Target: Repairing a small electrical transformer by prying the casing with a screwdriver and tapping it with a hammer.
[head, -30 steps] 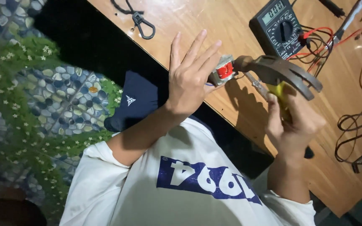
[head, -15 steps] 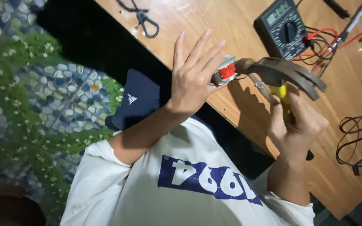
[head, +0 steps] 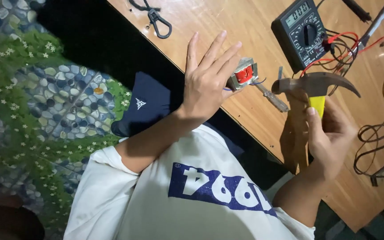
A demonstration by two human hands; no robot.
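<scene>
A glossy wooden tabletop (head: 227, 26) runs diagonally under warm light; beside it lies a pebble-patterned floor (head: 63, 98) strewn with small-flowered greenery (head: 18, 58).

Small transformer (head: 244, 74), red winding in grey metal core, rests at the table edge against my flat palm. Claw hammer (head: 315, 86), yellow handle, raised beside it.

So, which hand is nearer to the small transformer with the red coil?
Left. The left hand is open against the transformer, fingers touching it. The right hand is apart, further right and nearer the body, gripping the hammer.
</scene>
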